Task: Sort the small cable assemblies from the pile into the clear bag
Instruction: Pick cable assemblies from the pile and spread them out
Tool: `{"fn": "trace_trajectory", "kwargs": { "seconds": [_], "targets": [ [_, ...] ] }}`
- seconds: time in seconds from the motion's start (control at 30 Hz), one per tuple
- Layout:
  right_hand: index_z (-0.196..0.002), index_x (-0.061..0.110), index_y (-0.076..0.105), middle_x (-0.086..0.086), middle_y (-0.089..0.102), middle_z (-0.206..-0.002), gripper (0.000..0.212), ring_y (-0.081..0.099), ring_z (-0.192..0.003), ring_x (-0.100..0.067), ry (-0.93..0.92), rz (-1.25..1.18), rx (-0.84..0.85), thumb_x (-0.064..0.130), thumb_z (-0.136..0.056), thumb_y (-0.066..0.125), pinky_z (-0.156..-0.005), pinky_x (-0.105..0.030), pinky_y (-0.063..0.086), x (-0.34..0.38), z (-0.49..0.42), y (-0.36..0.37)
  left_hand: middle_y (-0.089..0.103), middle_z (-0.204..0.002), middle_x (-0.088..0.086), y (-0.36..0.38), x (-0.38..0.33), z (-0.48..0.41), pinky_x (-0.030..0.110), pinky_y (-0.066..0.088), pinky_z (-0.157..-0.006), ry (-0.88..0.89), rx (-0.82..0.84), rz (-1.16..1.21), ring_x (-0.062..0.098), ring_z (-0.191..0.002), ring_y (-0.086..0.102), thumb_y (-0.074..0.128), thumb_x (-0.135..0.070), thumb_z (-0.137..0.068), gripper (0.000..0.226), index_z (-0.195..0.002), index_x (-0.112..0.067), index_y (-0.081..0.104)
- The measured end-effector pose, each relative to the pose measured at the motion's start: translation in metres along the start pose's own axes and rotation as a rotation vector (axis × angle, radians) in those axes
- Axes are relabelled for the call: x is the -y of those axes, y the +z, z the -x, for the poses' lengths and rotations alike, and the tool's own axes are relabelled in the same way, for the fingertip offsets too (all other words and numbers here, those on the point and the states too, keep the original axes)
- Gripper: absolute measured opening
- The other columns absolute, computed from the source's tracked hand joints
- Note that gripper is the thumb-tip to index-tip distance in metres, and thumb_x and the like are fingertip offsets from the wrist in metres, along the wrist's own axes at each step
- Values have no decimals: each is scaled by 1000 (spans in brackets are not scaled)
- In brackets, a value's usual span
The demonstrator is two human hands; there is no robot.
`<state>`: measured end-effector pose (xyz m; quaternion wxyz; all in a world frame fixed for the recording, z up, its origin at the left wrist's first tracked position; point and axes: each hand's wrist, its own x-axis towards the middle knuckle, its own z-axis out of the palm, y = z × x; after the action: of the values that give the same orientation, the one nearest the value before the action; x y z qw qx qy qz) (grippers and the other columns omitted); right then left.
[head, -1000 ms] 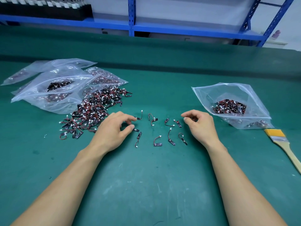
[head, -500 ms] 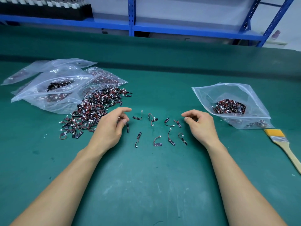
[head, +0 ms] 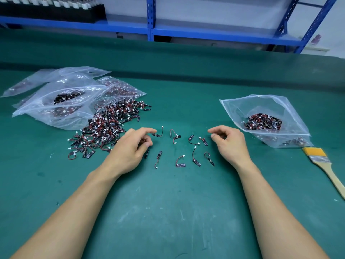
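While both hands are hovering low over the table (head: pixel 168 212), nothing is being gripped. The left hand (head: pixel 128 146) is lying loosely curled with its index finger reaching out. The right hand (head: pixel 226 142) is sitting with thumb and forefinger slightly apart and empty.

Between them, two rough rows of loose cable assemblies (head: pixel 194 143) are lying spread out, well apart from each other. The left forefinger is pointing at the nearest piece (head: pixel 157 134), just beside it, with its black strip running roughly left to right and its wire heading away from the person.

The pile (head: pixel 110 126) is sitting just beyond the left hand. The clear bag (head: pixel 242 105) is lying open past the right hand, so I'm judging the right hand better placed to feed it.
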<state>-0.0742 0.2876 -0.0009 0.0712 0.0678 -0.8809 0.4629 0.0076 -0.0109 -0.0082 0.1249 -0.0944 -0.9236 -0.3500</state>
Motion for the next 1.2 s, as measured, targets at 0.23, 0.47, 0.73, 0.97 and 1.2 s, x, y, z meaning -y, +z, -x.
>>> {"fn": "trace_trajectory", "kwargs": {
  "seconds": [0.23, 0.47, 0.73, 0.97, 1.2],
  "targets": [
    [-85, 31, 73, -2, 71, -83, 24, 51, -64, -1, -3, 10, 1, 9, -89, 64, -64, -6, 41, 0, 0, -1, 60, -109, -11, 0, 3, -2, 28, 40, -90, 15, -102, -41, 13, -100, 51, 57, 0, -93, 40, -127, -23, 58],
    [-84, 32, 73, 0, 71, -81, 25, 52, -64, -1, -7, 10, 0, 9, -89, 64, -64, -7, 42, -1, -1, 0, 57, -114, -6, 2, 5, -3, 30, 41, -98, -34, -144, -41, 17, -107, 53, 47, 7, -93, 42, -126, -17, 60],
    [-80, 37, 71, 3, 70, -77, 28, 52, -65, 0, -7, 23, 5, 11, -88, 64, -64, -6, 40, -2, -1, -1, 60, -113, 1, 3, 7, -4, 22, 38, -97, -99, -198, -66, 16, -104, 55, 35, 21, -86, 57, -126, -11, 61],
    [-77, 39, 70, 1, 69, -75, 31, 51, -63, 0, -8, 23, 3, 11, -88, 65, -62, -7, 40, -3, -1, 0, 60, -114, 1, 4, 7, -4, 16, 36, -95, -94, -208, -65, 14, -104, 55, 36, 20, -88, 55, -125, -12, 61],
    [-78, 38, 70, -3, 70, -76, 29, 51, -63, 0, -15, 29, 6, 11, -88, 65, -61, -7, 40, -4, -2, 0, 60, -115, 1, 3, 6, -4, 20, 38, -98, -90, -202, -73, 16, -106, 56, 36, 21, -86, 57, -125, -12, 62]
  ]
}}
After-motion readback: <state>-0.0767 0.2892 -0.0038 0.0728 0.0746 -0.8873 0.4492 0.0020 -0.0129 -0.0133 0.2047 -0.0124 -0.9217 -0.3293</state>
